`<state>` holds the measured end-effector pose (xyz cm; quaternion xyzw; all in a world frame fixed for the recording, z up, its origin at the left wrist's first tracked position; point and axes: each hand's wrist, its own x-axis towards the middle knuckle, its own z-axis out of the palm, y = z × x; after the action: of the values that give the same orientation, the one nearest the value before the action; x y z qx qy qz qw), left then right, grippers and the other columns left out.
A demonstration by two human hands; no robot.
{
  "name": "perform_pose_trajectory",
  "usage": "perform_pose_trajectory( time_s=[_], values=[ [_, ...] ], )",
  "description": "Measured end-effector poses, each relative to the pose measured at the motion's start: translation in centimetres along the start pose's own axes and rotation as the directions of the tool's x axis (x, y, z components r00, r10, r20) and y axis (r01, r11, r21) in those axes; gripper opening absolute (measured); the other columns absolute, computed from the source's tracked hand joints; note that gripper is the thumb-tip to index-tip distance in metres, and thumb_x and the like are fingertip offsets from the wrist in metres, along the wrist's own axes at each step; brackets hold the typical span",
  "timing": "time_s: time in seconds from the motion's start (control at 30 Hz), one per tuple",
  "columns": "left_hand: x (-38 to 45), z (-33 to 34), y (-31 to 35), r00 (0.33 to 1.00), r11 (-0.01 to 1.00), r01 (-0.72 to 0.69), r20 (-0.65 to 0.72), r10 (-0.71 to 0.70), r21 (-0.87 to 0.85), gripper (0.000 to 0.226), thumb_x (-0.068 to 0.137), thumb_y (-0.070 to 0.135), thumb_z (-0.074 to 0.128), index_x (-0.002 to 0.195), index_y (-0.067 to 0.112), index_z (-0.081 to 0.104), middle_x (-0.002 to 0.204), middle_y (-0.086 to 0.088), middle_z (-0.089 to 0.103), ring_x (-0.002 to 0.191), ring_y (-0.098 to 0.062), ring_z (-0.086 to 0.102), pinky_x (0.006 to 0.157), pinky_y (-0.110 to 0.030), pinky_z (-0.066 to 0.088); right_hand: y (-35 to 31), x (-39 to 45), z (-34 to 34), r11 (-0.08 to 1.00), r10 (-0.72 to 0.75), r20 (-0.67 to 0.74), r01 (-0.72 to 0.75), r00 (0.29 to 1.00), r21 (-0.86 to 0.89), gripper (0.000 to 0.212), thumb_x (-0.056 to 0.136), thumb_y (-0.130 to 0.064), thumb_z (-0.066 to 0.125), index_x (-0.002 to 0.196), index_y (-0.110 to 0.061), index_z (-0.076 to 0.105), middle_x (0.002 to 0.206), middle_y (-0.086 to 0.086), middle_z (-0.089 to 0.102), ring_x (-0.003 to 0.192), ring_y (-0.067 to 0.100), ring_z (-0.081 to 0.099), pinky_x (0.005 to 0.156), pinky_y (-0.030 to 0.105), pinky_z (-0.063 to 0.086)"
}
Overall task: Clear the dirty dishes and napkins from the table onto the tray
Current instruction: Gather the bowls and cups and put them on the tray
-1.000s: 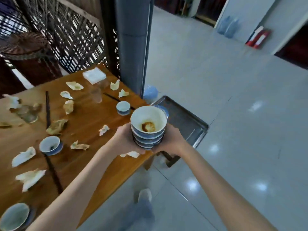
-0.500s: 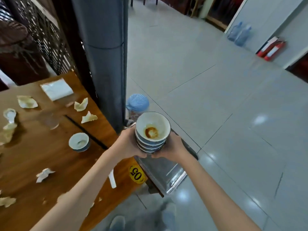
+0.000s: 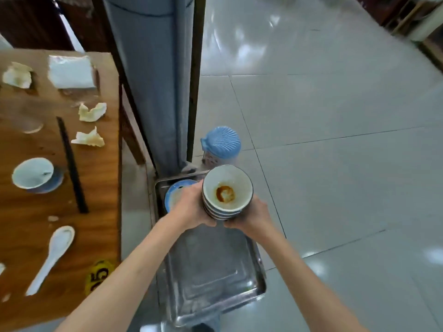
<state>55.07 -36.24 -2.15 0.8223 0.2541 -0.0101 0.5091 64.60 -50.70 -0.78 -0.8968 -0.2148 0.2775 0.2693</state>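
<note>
Wooden table (image 3: 28, 236) lies at my left, with a small bowl (image 3: 33, 174), a white spoon (image 3: 51, 256), black chopsticks (image 3: 72, 166) and crumpled napkins (image 3: 92, 112) on it. A second ago the stack of bowls (image 3: 226, 191) was over the table's corner; now I have swung it across the gap and it hangs above the far end of the steel tray (image 3: 211, 271), beside a blue plate (image 3: 173, 190) already in there. My left hand (image 3: 191, 208) curls round the stack's left side, my right hand (image 3: 251, 215) round its right, both gripping. Sauce stains the top bowl. I reckon lowering comes next, then back for the rest.
</note>
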Motion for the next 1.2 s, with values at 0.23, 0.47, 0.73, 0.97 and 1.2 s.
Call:
perform_pose_trajectory(
  time_s=[0.23,0.47,0.73,0.97,1.2],
  values=[
    [6.2,5.8,-5.2,0.992,0.984,0.084,-0.107,-0.068,0.156,0.073,0.039,0.032,0.086,0.107,0.028,0.057,0.089,0.018,0.054,0.081,-0.001,0.042,0.061,-0.005,0.029,6.2,8.0,2.3,0.998,-0.061,0.061,0.060,0.996,0.029,0.076,0.042,-0.017,0.089,0.112,-0.021,0.061,0.078,-0.016,0.059,0.081,0.011,0.059,0.054,0.001,0.035],
    [11.3,9.3,-10.7,0.983,0.974,0.102,-0.172,-0.068,0.200,0.064,0.038,0.034,0.084,0.095,0.029,0.056,0.080,0.017,0.055,0.078,-0.011,0.051,0.060,-0.015,0.035,10.9,14.4,6.2,0.994,-0.102,0.051,0.100,0.993,0.047,0.076,0.039,-0.018,0.089,0.109,-0.024,0.061,0.068,-0.026,0.051,0.073,0.006,0.054,0.051,-0.001,0.035],
    [15.9,12.1,-15.4,0.987,0.929,0.108,-0.152,-0.056,0.355,0.088,0.047,0.040,0.086,0.126,0.022,0.051,0.121,0.004,0.056,0.125,-0.019,0.040,0.111,-0.054,0.007,14.8,20.0,10.6,0.987,-0.146,0.016,0.145,0.989,0.074,0.083,0.038,-0.013,0.089,0.115,-0.023,0.059,0.070,-0.027,0.049,0.073,0.008,0.052,0.054,-0.004,0.034],
    [18.7,13.5,-18.6,0.991,0.880,0.098,-0.124,-0.045,0.466,0.107,0.048,0.049,0.084,0.141,0.027,0.036,0.146,0.002,0.035,0.141,-0.019,0.018,0.109,-0.059,-0.007,17.0,22.9,12.8,0.984,-0.151,0.002,0.150,0.989,0.095,0.088,0.035,-0.013,0.090,0.116,-0.024,0.057,0.083,-0.016,0.056,0.080,0.008,0.054,0.053,0.004,0.034],
    [19.5,14.5,-20.0,0.992,0.869,0.096,-0.121,-0.042,0.485,0.105,0.048,0.051,0.083,0.140,0.027,0.038,0.144,0.002,0.038,0.141,-0.019,0.016,0.108,-0.060,-0.007,18.1,23.7,13.9,0.985,-0.143,-0.005,0.143,0.990,0.093,0.086,0.036,-0.013,0.091,0.115,-0.020,0.058,0.079,-0.019,0.052,0.077,0.009,0.051,0.054,-0.004,0.033]
  ],
)
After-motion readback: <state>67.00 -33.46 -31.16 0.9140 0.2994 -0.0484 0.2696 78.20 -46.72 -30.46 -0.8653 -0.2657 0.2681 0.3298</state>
